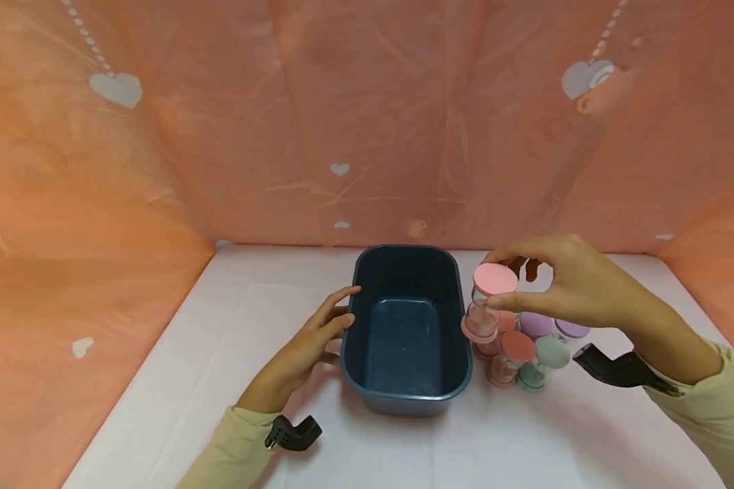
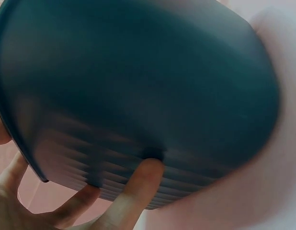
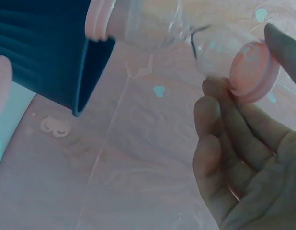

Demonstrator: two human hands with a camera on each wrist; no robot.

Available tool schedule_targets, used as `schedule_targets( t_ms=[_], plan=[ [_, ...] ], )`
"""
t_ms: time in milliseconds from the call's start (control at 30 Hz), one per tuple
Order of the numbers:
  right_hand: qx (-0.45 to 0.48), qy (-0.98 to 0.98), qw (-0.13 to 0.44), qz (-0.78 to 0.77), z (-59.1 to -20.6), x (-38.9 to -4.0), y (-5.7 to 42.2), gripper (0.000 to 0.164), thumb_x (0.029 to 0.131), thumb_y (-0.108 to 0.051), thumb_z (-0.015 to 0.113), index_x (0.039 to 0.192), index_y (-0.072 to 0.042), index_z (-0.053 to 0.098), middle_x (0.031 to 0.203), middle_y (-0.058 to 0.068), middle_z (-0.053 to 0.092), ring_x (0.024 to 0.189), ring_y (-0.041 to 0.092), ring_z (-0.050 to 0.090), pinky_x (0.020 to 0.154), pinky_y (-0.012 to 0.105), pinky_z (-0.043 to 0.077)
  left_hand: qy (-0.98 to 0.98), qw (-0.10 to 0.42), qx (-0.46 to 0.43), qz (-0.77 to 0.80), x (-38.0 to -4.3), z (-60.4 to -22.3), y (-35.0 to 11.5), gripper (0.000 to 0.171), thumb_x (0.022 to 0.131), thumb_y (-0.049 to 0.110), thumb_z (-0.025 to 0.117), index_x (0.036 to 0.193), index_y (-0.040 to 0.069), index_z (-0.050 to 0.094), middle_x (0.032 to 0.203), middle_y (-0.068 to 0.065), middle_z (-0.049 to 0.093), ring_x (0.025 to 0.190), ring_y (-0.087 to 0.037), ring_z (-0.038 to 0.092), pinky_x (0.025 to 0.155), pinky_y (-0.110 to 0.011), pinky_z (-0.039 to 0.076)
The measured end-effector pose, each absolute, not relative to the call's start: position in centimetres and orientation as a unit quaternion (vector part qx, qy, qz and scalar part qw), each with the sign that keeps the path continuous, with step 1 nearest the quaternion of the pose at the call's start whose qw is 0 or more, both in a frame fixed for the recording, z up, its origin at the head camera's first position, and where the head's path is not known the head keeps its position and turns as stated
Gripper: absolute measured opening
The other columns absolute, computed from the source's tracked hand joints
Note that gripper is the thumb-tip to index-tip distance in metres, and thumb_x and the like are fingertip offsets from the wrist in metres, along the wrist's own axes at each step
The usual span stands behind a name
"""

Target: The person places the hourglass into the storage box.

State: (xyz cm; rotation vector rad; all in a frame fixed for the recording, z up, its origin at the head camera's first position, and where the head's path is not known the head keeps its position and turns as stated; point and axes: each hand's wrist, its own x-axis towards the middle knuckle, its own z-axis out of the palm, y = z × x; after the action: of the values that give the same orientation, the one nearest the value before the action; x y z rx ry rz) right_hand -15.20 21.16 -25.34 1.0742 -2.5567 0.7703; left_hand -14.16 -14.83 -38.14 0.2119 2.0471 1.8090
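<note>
My right hand (image 1: 578,282) holds a pink sand timer (image 1: 495,278) upright by its top cap, between thumb and fingers, beside the bin's right rim. In the right wrist view, its pink end cap (image 3: 253,72) sits between my thumb and fingers, and its clear glass narrows at the waist. A deep dark blue plastic bin (image 1: 404,392) stands in the middle of the table. My left hand (image 1: 306,346) rests against the bin's left side, fingers extended. Seen from the left wrist, a fingertip (image 2: 148,170) presses the ribbed outer wall.
Several more sand timers stand clustered right of the bin, among them a red one (image 1: 517,346), a green one (image 1: 552,353) and a purple one (image 1: 571,330). A white cloth (image 1: 220,326) covers the table. Orange sheeting with hearts (image 1: 306,122) hangs behind and at both sides.
</note>
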Motion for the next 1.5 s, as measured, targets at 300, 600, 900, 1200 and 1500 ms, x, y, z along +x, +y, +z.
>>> schedule_targets(
  t_ms=[300, 600, 900, 1200, 1500],
  plan=[
    [0.368, -0.881, 0.117, 0.273, -24.3, -15.7, 20.3, 0.038, 0.070, -0.024, 0.090, 0.103, -0.028, 0.073, 0.084, -0.020, 0.065, 0.079, -0.002, 0.057, 0.067, 0.019, 0.048, 0.733, 0.193, 0.065, 0.649, -14.1, -38.0, -14.8, 0.048, 0.103, 0.039, 0.049, 0.149, 0.043, 0.034, 0.153, -0.013, 0.034, 0.130, -0.042, 0.048, 0.081, -0.044, 0.054],
    [0.338, -0.897, 0.082, 0.271, -24.4, -17.0, 18.8, 0.035, 0.075, -0.034, 0.087, 0.106, -0.030, 0.072, 0.085, -0.019, 0.065, 0.080, 0.001, 0.058, 0.068, 0.025, 0.050, 0.723, 0.198, 0.057, 0.660, -14.2, -38.2, -14.6, 0.050, 0.102, 0.040, 0.050, 0.149, 0.044, 0.033, 0.154, -0.012, 0.033, 0.133, -0.043, 0.044, 0.082, -0.047, 0.054],
    [0.342, -0.900, 0.031, 0.270, -25.7, -18.7, 17.1, 0.038, 0.077, -0.046, 0.082, 0.109, -0.027, 0.072, 0.087, -0.014, 0.068, 0.081, 0.007, 0.060, 0.068, 0.027, 0.051, 0.723, 0.201, 0.057, 0.659, -14.4, -38.4, -14.5, 0.047, 0.102, 0.043, 0.049, 0.146, 0.052, 0.034, 0.153, -0.009, 0.032, 0.136, -0.042, 0.040, 0.084, -0.048, 0.053],
    [0.353, -0.900, 0.001, 0.256, -27.5, -20.1, 15.6, 0.037, 0.077, -0.050, 0.081, 0.106, -0.028, 0.073, 0.085, -0.015, 0.069, 0.080, 0.009, 0.061, 0.068, 0.030, 0.051, 0.715, 0.206, 0.061, 0.666, -14.4, -38.4, -14.8, 0.046, 0.102, 0.044, 0.046, 0.146, 0.051, 0.032, 0.155, -0.008, 0.027, 0.140, -0.044, 0.033, 0.085, -0.049, 0.053],
    [0.391, -0.897, -0.025, 0.206, -29.6, -21.1, 13.7, 0.042, 0.083, -0.046, 0.077, 0.114, -0.018, 0.072, 0.093, -0.008, 0.070, 0.081, 0.012, 0.061, 0.071, 0.027, 0.051, 0.713, 0.208, 0.061, 0.667, -14.2, -38.4, -14.7, 0.046, 0.102, 0.046, 0.044, 0.146, 0.051, 0.031, 0.156, -0.008, 0.027, 0.138, -0.043, 0.036, 0.084, -0.049, 0.053]
  ],
)
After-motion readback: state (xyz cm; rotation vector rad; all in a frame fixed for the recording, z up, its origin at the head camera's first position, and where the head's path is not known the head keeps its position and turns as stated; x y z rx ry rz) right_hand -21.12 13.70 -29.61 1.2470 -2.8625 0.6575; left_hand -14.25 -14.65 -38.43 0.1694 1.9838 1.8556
